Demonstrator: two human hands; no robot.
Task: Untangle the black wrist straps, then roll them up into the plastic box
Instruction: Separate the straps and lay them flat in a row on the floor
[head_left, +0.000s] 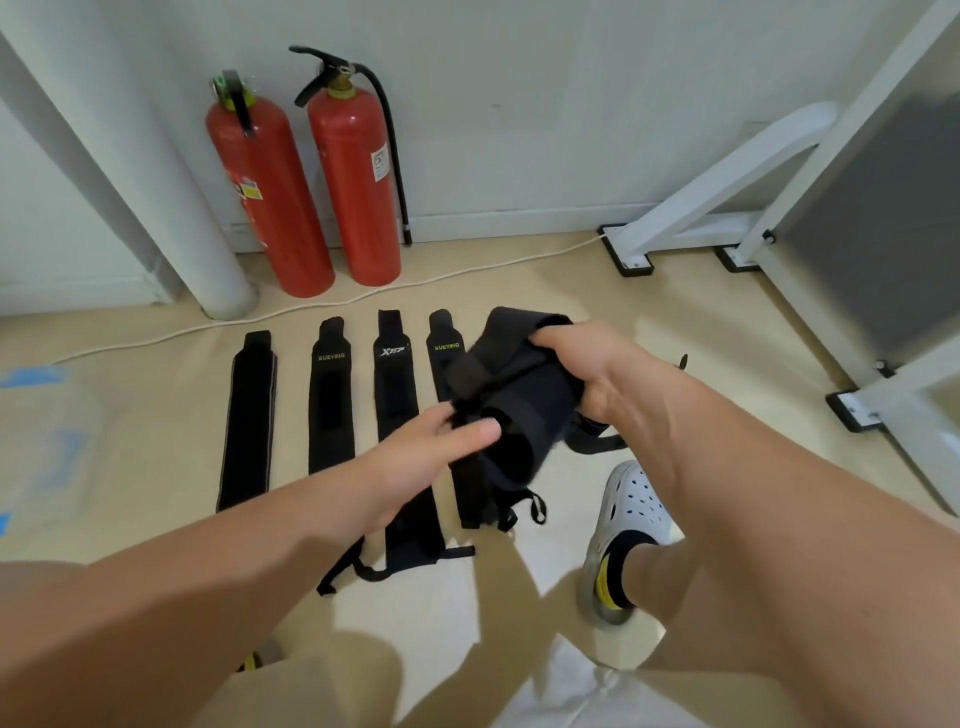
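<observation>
1. Closest to us, our bent legs in pale shorts (291, 691) fill the bottom edge. Our right foot, in a white clog (628, 525) and a dark sock, stands on the floor.
2. The floor (156, 467) is a smooth beige sheet with bright patches and our arms' shadows. Blue marks (31, 375) sit at its left edge.
3. Our left hand (431, 457) reaches to the tangled straps (514, 395) with fairly straight fingers. A band runs between thumb and fingers, but blur keeps us from telling whether it is pinched.
4. Our right hand (587, 374) has its fingers curled tight round the far side of the tangle, gripping it.
5. The tangle is held up between both hands, above the floor, and loose loops hang from its underside near the clog.
6. Under and left of it, 4 flat straps (331, 400) lie side by side on the floor, slightly apart, running away from us. 2 read XUEYING and 1 reads XTEP. Our left hand and the tangle cover parts of the 2 on the right.
7. Beyond them a white cable (363, 296) trails across the floor.
8. At the white wall (519, 104), 2 red fire extinguishers (270, 197) stand upright, just beside each other. A white pipe (171, 208) rises to their left. A white metal frame (717, 182) on black feet holds a grey panel (872, 234) at the right.
</observation>
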